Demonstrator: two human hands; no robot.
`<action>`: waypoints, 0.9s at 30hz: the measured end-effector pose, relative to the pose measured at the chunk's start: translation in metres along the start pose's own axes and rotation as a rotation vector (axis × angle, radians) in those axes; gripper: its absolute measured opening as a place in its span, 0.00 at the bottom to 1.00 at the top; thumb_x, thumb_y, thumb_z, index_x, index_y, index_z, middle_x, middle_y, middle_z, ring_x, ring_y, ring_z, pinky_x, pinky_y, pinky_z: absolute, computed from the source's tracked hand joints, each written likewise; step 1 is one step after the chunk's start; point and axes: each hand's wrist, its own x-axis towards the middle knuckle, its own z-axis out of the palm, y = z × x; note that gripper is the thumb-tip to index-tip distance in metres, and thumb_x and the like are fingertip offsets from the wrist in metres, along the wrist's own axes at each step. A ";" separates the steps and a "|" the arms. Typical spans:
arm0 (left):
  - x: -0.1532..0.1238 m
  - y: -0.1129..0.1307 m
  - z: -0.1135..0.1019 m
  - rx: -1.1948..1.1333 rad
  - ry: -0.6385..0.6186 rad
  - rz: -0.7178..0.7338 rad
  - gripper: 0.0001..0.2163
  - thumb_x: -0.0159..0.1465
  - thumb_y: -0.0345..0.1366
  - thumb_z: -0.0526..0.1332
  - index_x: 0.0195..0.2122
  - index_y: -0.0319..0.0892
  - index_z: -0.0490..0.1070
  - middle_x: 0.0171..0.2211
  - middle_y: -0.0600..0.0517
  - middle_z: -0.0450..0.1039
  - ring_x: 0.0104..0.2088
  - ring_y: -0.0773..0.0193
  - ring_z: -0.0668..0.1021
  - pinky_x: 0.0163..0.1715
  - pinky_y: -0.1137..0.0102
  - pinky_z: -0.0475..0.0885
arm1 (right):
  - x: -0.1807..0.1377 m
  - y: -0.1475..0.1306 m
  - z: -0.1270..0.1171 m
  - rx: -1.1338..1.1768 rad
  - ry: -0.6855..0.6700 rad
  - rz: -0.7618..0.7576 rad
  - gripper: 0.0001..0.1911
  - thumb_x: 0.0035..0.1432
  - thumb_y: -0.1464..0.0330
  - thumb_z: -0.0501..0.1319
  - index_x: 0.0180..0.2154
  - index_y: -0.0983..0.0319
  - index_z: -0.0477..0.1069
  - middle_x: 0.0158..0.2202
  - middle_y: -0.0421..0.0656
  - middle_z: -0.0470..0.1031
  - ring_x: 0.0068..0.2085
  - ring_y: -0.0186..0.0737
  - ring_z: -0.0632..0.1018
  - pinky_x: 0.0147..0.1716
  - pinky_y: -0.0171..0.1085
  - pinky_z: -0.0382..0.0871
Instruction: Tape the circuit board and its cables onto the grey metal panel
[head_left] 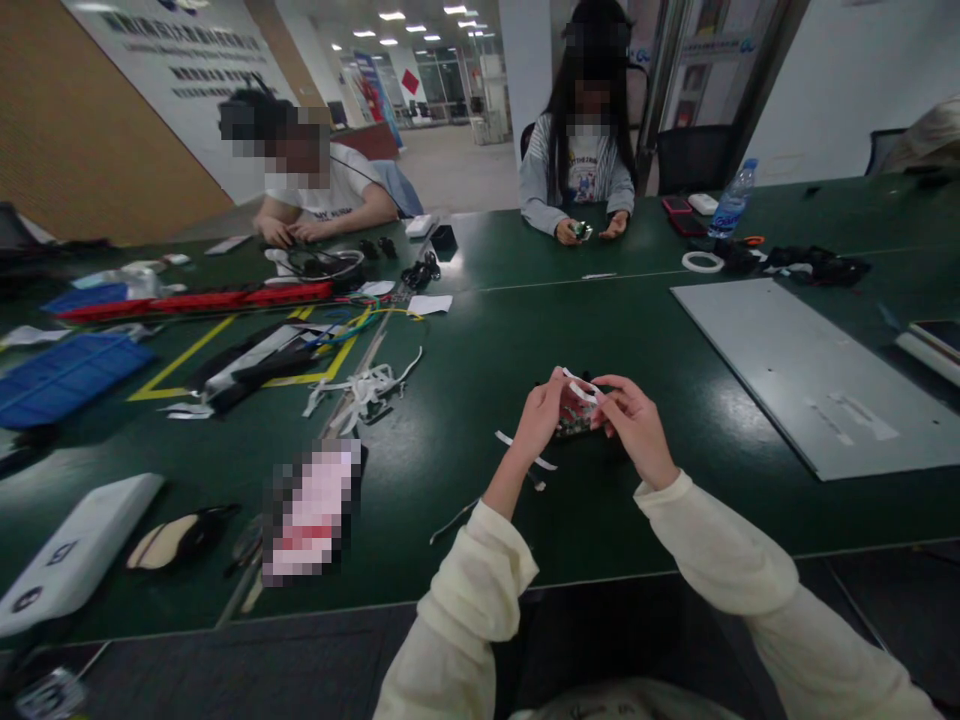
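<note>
Between my two hands is a narrow white strip [582, 392], bent in a slight curve. My left hand [541, 415] pinches its left end, and the fingers of my right hand [634, 418] close on its right end. Just below the strip, partly covered by my fingers, lies a small dark board with tiny parts on it [573, 422]; its details are too small to make out. Another white strip [545, 464] rests on the table by my left wrist, close to a thin cable with a small plug [540, 486].
Tangled white strips [367, 392] lie left of my hands, near a pixelated pink item [319, 515]. A large grey panel [810, 370] lies on the right. Farther off are a tape roll [703, 263], a bottle [733, 200], a blue tray [71, 375] and two people seated across the table.
</note>
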 end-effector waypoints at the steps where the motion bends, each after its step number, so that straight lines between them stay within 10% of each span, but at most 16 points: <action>1: -0.001 0.001 0.001 -0.041 -0.035 -0.015 0.31 0.69 0.54 0.38 0.38 0.37 0.75 0.28 0.50 0.75 0.28 0.66 0.76 0.31 0.71 0.70 | 0.000 0.001 0.000 0.016 0.016 0.004 0.20 0.56 0.56 0.61 0.48 0.57 0.67 0.28 0.38 0.72 0.29 0.36 0.75 0.22 0.32 0.64; 17: 0.000 -0.003 0.009 0.231 0.145 0.164 0.12 0.65 0.37 0.54 0.44 0.40 0.73 0.30 0.54 0.73 0.28 0.68 0.73 0.31 0.73 0.68 | 0.012 0.008 -0.012 -0.033 -0.176 0.099 0.28 0.54 0.56 0.62 0.54 0.57 0.64 0.35 0.41 0.78 0.32 0.37 0.79 0.26 0.33 0.70; 27: -0.003 -0.003 0.007 0.213 0.185 0.111 0.24 0.67 0.36 0.50 0.65 0.49 0.51 0.27 0.57 0.74 0.24 0.70 0.74 0.31 0.74 0.70 | 0.017 0.019 -0.016 0.041 -0.161 0.171 0.22 0.53 0.56 0.63 0.47 0.59 0.67 0.33 0.41 0.77 0.31 0.34 0.78 0.29 0.32 0.71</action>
